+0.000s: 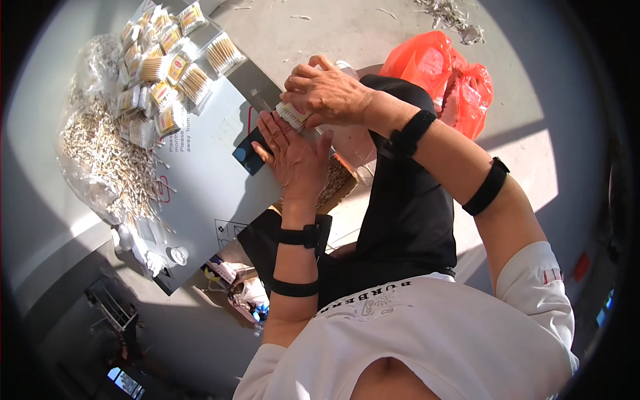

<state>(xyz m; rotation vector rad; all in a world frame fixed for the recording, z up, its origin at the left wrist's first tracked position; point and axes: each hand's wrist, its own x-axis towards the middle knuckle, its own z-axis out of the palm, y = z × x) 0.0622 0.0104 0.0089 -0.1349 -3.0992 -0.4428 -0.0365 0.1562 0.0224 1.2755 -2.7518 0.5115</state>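
Observation:
My right hand grips a small clear pack of cotton swabs at the table's near right edge, fingers curled over its top. Just below it, my left hand is stretched out with its fingers nearly straight, the fingertips against or very near the pack; the exact contact is hidden. Beside the left thumb and fingers a dark blue flat piece lies on the table. At the far left rises a heap of filled swab packs. Nearer, many loose cotton swabs spill from a clear plastic bag.
A grey-white tabletop lies under the packs. Below my hands, a cardboard box holds loose swabs. Red plastic bags stand on the floor beyond my knee. A small white cup-like item sits near the table's lower corner.

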